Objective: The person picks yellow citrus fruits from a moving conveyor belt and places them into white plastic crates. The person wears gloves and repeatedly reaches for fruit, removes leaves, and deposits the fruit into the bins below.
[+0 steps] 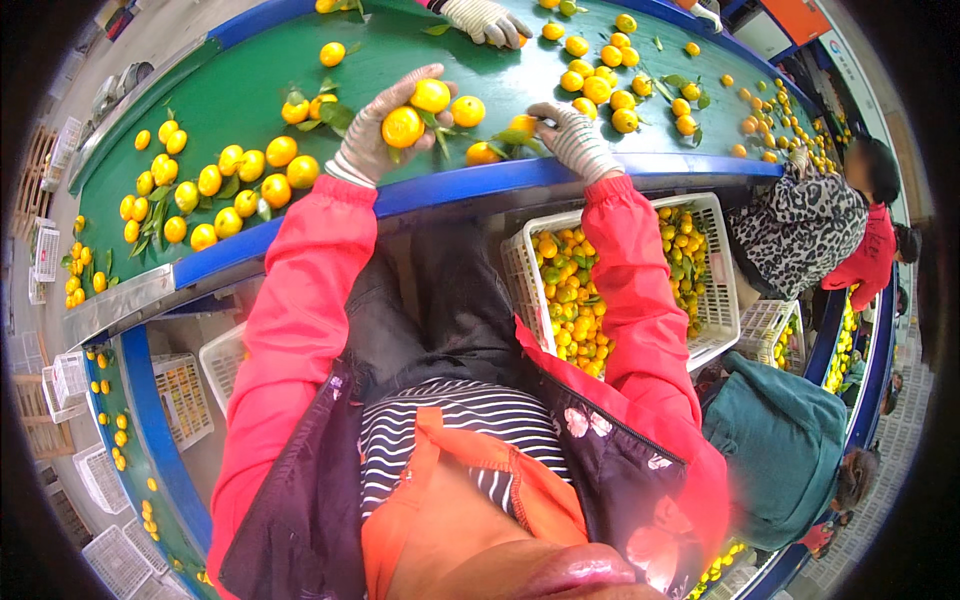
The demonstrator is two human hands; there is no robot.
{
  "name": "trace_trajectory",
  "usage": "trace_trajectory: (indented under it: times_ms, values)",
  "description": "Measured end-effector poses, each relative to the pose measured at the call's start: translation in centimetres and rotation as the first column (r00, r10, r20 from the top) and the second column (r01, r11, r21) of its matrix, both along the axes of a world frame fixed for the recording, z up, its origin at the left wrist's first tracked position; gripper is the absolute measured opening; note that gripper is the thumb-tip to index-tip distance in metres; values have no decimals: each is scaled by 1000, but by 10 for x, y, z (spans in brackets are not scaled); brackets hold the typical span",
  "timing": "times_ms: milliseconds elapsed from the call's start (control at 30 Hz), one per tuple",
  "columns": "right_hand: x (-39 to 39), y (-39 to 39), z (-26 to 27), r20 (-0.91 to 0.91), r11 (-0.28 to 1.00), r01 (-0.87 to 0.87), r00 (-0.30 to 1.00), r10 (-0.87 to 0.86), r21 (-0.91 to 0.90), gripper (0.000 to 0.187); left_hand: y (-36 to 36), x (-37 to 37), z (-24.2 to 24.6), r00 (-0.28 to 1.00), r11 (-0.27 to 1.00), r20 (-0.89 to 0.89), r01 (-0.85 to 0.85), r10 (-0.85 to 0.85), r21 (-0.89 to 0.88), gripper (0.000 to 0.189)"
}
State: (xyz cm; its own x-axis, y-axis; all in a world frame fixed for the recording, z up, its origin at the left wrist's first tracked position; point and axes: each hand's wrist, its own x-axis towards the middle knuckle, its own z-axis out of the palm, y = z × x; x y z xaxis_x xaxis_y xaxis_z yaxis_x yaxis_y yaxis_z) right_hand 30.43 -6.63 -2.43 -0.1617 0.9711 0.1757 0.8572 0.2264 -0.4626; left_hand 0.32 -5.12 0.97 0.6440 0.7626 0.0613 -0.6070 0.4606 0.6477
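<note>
Over the green conveyor belt [480, 79], my left hand [386, 131] in a striped knit glove holds two orange citrus fruits, one [403, 127] in the palm and one [430, 96] by the fingers, with green leaves hanging from them. My right hand [570, 135], gloved alike, has its thumb and fingers at a leafy fruit [523, 125] near the belt's blue edge; its fingertips are partly blurred. Between the hands lie another fruit [468, 111] and one with leaves [482, 154]. Several fruits [281, 151] are spread on the belt to the left, and more [596, 89] to the right.
A white plastic crate [720, 262] full of small citrus stands below the belt, under my right forearm. The blue metal rail [465, 180] runs between me and the belt. Across it a co-worker's gloved hand [484, 19] touches a fruit. Several co-workers are at the right, one in a leopard-print top [802, 221].
</note>
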Motion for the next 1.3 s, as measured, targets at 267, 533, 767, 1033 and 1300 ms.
trace_trajectory:
  times_ms: [267, 533, 767, 1033, 1300]
  values:
    - [-29, 48, 21, 501, 976, 206, 839, -213, 69, 20, -11, -9, -8, 993, 998, 107, 45, -41, -37, 46]
    - [-83, 70, 40, 299, 994, 88, 952, -67, -57, 32, -22, 0, -2, 974, 998, -219, -43, 51, 39, 73]
    - [-132, 7, 66, 171, 883, -389, 919, 355, 261, 38, -18, 15, -8, 936, 971, -306, -213, 173, -104, 69]
    - [11, 52, 85, 252, 960, 186, 938, -236, 208, 43, -13, 37, -8, 997, 994, -47, -62, 67, 91, 75]
    - [49, 79, -6, 320, 880, 299, 930, -181, -369, 66, -14, 43, -5, 999, 988, -45, 26, -19, 151, 76]
